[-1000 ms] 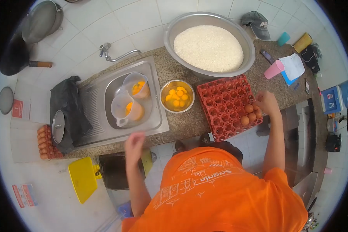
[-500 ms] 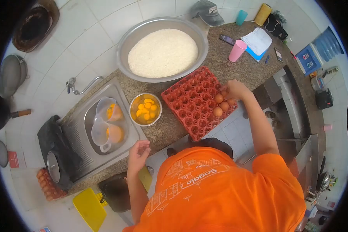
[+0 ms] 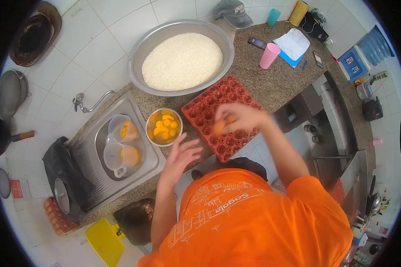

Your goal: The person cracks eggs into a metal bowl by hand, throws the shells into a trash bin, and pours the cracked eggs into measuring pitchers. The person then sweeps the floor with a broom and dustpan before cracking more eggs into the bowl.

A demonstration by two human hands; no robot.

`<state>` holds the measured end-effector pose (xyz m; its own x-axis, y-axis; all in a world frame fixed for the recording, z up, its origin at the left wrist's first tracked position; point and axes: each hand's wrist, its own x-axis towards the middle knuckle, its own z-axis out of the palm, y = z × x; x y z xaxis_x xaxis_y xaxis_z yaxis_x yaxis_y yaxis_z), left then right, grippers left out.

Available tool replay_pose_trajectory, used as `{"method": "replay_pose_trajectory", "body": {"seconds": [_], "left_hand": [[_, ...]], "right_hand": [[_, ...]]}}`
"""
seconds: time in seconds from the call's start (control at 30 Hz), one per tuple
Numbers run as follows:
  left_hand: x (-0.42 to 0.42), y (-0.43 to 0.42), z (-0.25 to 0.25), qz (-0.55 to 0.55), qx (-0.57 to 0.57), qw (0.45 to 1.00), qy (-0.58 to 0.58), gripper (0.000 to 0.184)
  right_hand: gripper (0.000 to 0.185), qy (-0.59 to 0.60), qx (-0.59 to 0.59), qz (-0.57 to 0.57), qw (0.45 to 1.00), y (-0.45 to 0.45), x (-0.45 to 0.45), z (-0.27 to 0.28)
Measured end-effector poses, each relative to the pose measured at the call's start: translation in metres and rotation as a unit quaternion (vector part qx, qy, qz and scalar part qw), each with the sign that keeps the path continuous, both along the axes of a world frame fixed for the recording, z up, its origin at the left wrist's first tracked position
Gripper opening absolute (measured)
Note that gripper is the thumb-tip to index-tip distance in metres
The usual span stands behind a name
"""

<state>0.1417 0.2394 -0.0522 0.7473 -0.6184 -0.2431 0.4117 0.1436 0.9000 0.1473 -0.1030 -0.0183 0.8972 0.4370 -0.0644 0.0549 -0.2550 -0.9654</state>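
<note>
My right hand (image 3: 241, 119) is closed around brown eggs (image 3: 218, 128) above the red egg tray (image 3: 202, 100); motion blurs them, and at least two show between the fingers. The hand and forearm hide part of the tray. My left hand (image 3: 181, 156) is open, fingers apart and holding nothing, near the counter's front edge. Just beyond it is a round metal bowl (image 3: 148, 139) with several cracked eggs inside, their yolks (image 3: 165, 129) whole.
Left of the bowl, two plastic jugs (image 3: 116, 171) with egg in them stand in the sink (image 3: 103, 147). Behind the tray sits a large metal basin (image 3: 136, 73) of white rice-like grains. A pink cup (image 3: 270, 56), papers and phones lie right. Another egg tray (image 3: 58, 218) is lower left.
My right hand has moved left from the tray's right side, carrying eggs that were in the tray. My left hand has risen toward the bowl and tray, its fingers spreading.
</note>
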Motion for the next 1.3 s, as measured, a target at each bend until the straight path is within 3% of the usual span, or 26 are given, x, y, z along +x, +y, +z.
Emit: {"method": "replay_pose_trajectory", "body": {"seconds": [0.07, 0.1, 0.17, 0.23, 0.27, 0.33, 0.37, 0.4, 0.47, 0.53, 0.63, 0.67, 0.73, 0.77, 0.8, 0.83, 0.87, 0.93, 1.03, 1.13, 1.27, 1.3], "left_hand": [[0.014, -0.018, -0.011, -0.026, -0.139, 0.979, 0.145, 0.055], [0.018, -0.018, -0.015, -0.026, -0.138, 0.980, 0.143, 0.055], [0.030, -0.013, -0.023, -0.016, 0.015, 0.998, 0.059, 0.044], [0.041, -0.001, -0.034, 0.031, 0.027, 0.995, 0.091, 0.041], [0.044, 0.010, -0.039, 0.085, 0.037, 0.988, 0.126, 0.039], [0.050, 0.015, -0.034, 0.151, 0.024, 0.982, 0.108, 0.043], [0.057, 0.017, -0.030, 0.190, -0.039, 0.972, 0.133, 0.048], [0.064, 0.019, -0.029, 0.225, -0.106, 0.956, 0.155, 0.052], [0.077, 0.020, -0.028, 0.249, -0.108, 0.953, 0.133, 0.055], [0.086, 0.016, -0.023, 0.230, -0.154, 0.953, 0.123, 0.049], [0.094, 0.019, -0.029, 0.234, -0.141, 0.954, 0.127, 0.038], [0.098, 0.022, -0.032, 0.237, -0.144, 0.953, 0.125, 0.038], [0.101, 0.031, -0.040, 0.223, -0.039, 0.972, 0.056, 0.037], [0.103, 0.035, -0.044, 0.224, -0.040, 0.972, 0.056, 0.037], [0.106, 0.038, -0.045, 0.181, -0.001, 0.983, 0.018, 0.042], [0.107, 0.039, -0.046, 0.135, 0.038, 0.990, -0.020, 0.050], [0.108, 0.040, -0.048, 0.133, 0.038, 0.990, -0.020, 0.050], [0.109, 0.039, -0.047, 0.086, 0.108, 0.984, -0.108, 0.062], [0.118, 0.041, -0.056, 0.050, 0.093, 0.990, -0.096, 0.069], [0.131, 0.042, -0.075, 0.035, 0.109, 0.984, -0.137, 0.074], [0.146, 0.049, -0.076, -0.003, 0.148, 0.962, -0.230, 0.076], [0.146, 0.050, -0.065, -0.046, 0.224, 0.929, -0.291, 0.077]], "right_hand": [[0.040, -0.005, 0.000, 0.079, 0.997, 0.059, 0.003, -0.002], [0.042, -0.006, -0.048, 0.093, 0.995, 0.081, 0.005, -0.001], [0.043, -0.010, -0.094, 0.104, 0.990, 0.111, 0.002, -0.004], [0.042, -0.157, -0.056, -0.048, 0.985, 0.133, 0.001, -0.020], [0.042, -0.160, -0.046, -0.041, 0.985, 0.139, 0.006, -0.028], [0.040, -0.252, -0.049, -0.190, 0.948, 0.158, 0.019, -0.030], [0.041, -0.276, -0.004, -0.231, 0.933, 0.163, 0.018, -0.024], [0.041, -0.279, 0.006, -0.220, 0.935, 0.173, 0.023, -0.017], [0.049, -0.407, 0.013, -0.281, 0.869, 0.184, 0.031, -0.010], [0.051, -0.398, -0.010, -0.242, 0.885, 0.196, 0.038, -0.027], [0.046, -0.355, -0.075, -0.170, 0.916, 0.208, 0.052, -0.055], [0.045, -0.314, -0.036, -0.206, 0.926, 0.206, 0.059, -0.061], [0.044, -0.268, 0.003, -0.238, 0.934, 0.203, 0.073, -0.072], [0.044, -0.076, 0.094, -0.230, 0.966, 0.199, 0.082, -0.077], [0.044, 0.119, 0.180, -0.213, 0.953, 0.194, 0.089, -0.080], [0.048, 0.008, 0.068, -0.162, 0.984, 0.188, 0.092, -0.083], [0.048, 0.008, 0.067, -0.164, 0.984, 0.184, 0.094, -0.086], [0.047, -0.129, 0.012, -0.068, 0.989, 0.179, 0.098, -0.079], [0.041, -0.125, -0.081, -0.020, 0.989, 0.176, 0.102, -0.064], [0.037, -0.230, -0.128, -0.092, 0.960, 0.188, 0.109, -0.095], [0.036, -0.276, -0.085, -0.087, 0.953, 0.179, 0.112, -0.097], [0.034, -0.305, -0.104, -0.093, 0.942, 0.177, 0.109, -0.094]]}}
